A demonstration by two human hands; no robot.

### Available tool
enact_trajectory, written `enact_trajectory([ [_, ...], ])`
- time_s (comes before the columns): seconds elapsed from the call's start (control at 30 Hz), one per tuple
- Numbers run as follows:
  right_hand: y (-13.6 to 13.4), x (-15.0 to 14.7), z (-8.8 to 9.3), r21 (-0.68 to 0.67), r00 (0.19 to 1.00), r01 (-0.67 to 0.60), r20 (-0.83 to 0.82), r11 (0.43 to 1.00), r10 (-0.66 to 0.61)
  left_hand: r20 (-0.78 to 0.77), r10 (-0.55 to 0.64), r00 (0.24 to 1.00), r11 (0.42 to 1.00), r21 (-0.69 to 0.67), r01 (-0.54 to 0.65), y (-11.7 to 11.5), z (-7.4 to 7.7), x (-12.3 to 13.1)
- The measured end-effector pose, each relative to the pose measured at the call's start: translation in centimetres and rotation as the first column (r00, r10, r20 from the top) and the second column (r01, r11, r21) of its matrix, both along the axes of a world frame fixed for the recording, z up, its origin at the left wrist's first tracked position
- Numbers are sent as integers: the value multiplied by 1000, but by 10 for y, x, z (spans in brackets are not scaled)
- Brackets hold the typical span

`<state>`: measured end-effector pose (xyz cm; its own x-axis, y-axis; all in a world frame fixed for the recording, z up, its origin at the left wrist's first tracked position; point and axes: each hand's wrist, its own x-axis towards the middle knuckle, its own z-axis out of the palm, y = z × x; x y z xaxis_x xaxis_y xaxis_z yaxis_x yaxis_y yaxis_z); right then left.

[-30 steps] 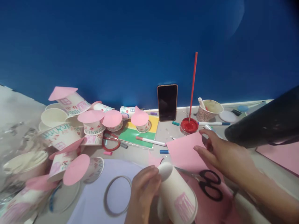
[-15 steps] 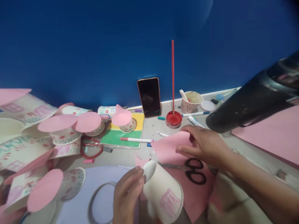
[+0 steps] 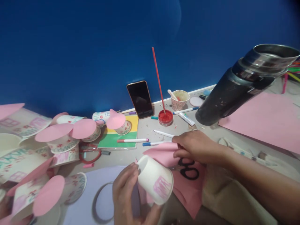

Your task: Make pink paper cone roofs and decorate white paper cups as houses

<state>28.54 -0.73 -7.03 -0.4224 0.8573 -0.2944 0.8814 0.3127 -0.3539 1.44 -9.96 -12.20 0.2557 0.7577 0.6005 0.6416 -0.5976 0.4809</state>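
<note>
The left hand [image 3: 126,193] grasps the cup [image 3: 153,179], likely light, dentable and best held gently around its sides, while the right hand [image 3: 198,146] pinches probably floppy pink paper [image 3: 162,152] by its edge.

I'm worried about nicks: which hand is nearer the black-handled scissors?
Right: the right hand pinches pink paper close beside the scissors' handles; the left hand is farther left, holding a white cup.
</note>
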Motion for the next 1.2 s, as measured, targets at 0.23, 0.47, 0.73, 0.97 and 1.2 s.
enact_trajectory([
  [0.23, 5, 8, -5, -50, 756, 461, -500, 886, -422, 21, -50, 999, 998, -31, 50, -2, 6, 6],
  [0.47, 11, 11, -22, 141, 955, 263, 105, 954, -279, 15, -165, 986, 985, -40, 166, -2, 7, 4],
  [0.73, 9, 8, -30, 301, 930, 218, 224, 928, -291, -28, -94, 995, 993, -71, 92, -4, 2, 9],
  [0.97, 6, 7, -29, 310, 918, 153, 307, 938, -251, -12, 15, 1000, 1000, -16, -15, -2, 7, 8],
  [1.2, 8, 10, -26, 309, 918, 172, 293, 935, -266, 86, -47, 995, 990, -128, 58, 0, 2, 4],
])
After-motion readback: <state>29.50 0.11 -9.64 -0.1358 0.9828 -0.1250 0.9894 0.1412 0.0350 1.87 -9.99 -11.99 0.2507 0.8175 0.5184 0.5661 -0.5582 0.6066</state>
